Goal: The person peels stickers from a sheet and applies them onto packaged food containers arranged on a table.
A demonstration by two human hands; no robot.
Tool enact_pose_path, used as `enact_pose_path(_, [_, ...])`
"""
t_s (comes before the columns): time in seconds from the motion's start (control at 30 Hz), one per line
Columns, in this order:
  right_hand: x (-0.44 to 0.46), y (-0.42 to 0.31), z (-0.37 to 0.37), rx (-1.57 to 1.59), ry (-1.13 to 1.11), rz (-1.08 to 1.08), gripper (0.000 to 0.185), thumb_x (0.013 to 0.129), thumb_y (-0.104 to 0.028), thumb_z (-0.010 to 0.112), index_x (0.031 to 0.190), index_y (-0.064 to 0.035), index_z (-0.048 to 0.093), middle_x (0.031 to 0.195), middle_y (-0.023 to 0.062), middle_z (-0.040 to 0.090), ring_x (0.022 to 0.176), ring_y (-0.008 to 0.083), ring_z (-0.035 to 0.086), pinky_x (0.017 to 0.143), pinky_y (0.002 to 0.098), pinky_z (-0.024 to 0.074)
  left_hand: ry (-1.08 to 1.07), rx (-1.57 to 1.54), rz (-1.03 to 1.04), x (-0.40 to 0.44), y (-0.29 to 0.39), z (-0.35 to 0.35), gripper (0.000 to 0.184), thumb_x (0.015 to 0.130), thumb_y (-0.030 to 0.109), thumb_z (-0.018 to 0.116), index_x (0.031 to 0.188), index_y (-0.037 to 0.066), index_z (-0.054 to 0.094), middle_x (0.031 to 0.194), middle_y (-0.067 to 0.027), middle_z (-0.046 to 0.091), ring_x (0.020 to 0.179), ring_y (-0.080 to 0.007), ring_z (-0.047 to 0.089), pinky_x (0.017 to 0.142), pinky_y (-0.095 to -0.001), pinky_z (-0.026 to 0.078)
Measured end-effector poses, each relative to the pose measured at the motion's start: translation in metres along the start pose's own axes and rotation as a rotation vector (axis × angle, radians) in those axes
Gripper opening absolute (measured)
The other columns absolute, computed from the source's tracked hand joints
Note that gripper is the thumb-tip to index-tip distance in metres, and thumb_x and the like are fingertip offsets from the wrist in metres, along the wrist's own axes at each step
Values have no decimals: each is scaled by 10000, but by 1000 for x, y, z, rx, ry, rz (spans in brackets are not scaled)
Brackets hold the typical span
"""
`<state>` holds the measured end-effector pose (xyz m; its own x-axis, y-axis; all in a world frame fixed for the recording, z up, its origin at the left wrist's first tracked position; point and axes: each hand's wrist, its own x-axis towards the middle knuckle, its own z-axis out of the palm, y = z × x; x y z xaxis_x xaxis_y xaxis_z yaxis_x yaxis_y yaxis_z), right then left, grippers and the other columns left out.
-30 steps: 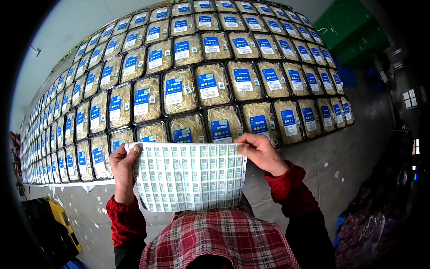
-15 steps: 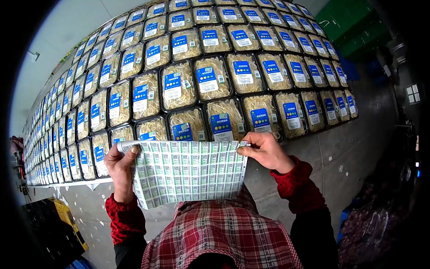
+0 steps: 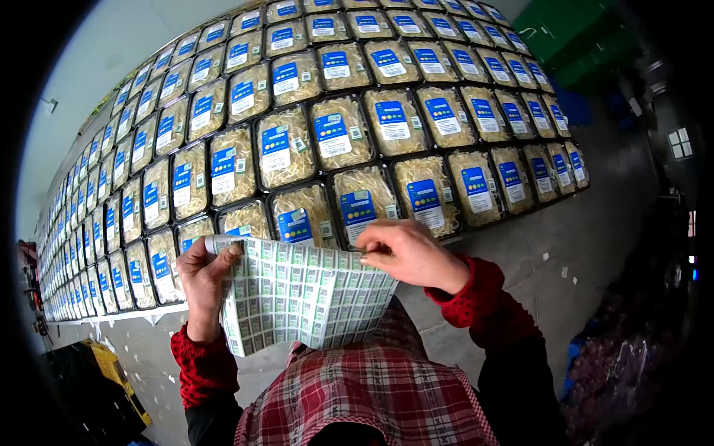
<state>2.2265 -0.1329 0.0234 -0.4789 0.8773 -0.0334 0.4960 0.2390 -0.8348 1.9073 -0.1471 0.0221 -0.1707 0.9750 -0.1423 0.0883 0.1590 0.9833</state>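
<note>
A sheet of small green-and-white QR-code stickers (image 3: 305, 293) hangs in front of my apron, its upper edge near the closest trays. My left hand (image 3: 204, 279) is closed on its upper left corner, thumb on the front. At the upper right edge, my right hand (image 3: 409, 255) is closed in a pinch, fingertips touching the sheet; whether a single sticker is between them is hidden. Just beyond the sheet sits a clear-lidded black tray of pale sprouts (image 3: 363, 207) with a blue-and-white label. A similar tray (image 3: 425, 195) stands right of it, behind my right hand.
Rows of the same packed trays (image 3: 284, 147) cover the wide surface ahead. A black-and-yellow crate (image 3: 111, 379) is on the floor at lower left. Purplish bagged goods (image 3: 610, 372) lie at lower right. White scraps dot the grey floor (image 3: 535, 260).
My right hand has moved left along the sheet's upper edge, and the sheet's right side has bent inward. My left hand keeps its hold. The view has shifted slightly.
</note>
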Motion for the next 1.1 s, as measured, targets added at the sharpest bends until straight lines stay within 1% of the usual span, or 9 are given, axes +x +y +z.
enact_pose_path(0.33, [-21,4,7,-225,288,-138,41,792,-54,673,797,-52,631,747,55,614,643,164,611,572,316,504,-73,44,-134,24,-26,20,158,797,44,731,718,13,598,641,11,603,534,-41,491,482,-207,369])
enact_pose_path(0.43, [-14,47,-35,482,392,184,50,834,-61,643,841,-13,655,798,57,652,651,128,595,615,274,492,-19,19,-240,26,-18,26,121,807,30,687,741,10,588,667,-13,605,540,-50,500,481,-216,373])
enact_pose_path(0.5, [-8,92,-72,344,600,545,139,799,-101,656,836,32,668,707,55,627,628,104,539,560,258,408,-17,12,-230,26,-17,26,99,809,31,691,758,5,609,675,-9,613,547,-53,512,492,-212,385])
enact_pose_path(0.63, [-1,155,-59,378,622,537,232,807,-154,671,802,78,660,713,78,642,602,128,534,552,286,408,-56,14,-230,30,-18,31,87,813,33,695,772,3,625,690,-5,628,552,-49,522,500,-206,396])
enact_pose_path(0.8, [9,176,-38,-226,616,494,270,751,-224,736,843,23,678,720,172,667,662,295,653,607,367,489,-85,28,-193,34,-27,29,76,815,35,696,795,2,631,705,-5,635,561,-46,524,508,-205,397])
enact_pose_path(0.83, [10,163,-39,-418,671,485,251,710,-232,771,695,-16,645,724,173,650,624,297,638,547,372,468,-86,4,-186,33,-23,32,74,818,35,693,803,0,630,712,-7,634,567,-47,524,513,-208,398])
enact_pose_path(0.93, [-12,177,-76,-489,654,510,312,722,-284,770,713,3,649,701,184,654,669,318,654,586,394,492,-48,22,-193,31,-15,32,83,815,38,693,856,-6,636,758,-10,644,602,-54,538,547,-217,415])
enact_pose_path(1.0, [-44,212,-125,-260,738,575,333,715,-284,787,785,9,644,657,136,630,592,244,606,610,350,487,-31,9,-164,29,-20,31,76,806,31,699,848,-2,644,740,-3,643,595,-49,536,544,-209,410])
enact_pose_path(1.1, [-52,211,-154,56,815,564,195,750,-130,736,817,20,630,804,77,646,744,179,609,690,321,486,-73,-45,-173,35,-26,34,76,798,22,706,845,7,648,736,-7,649,590,-45,535,537,-201,406])
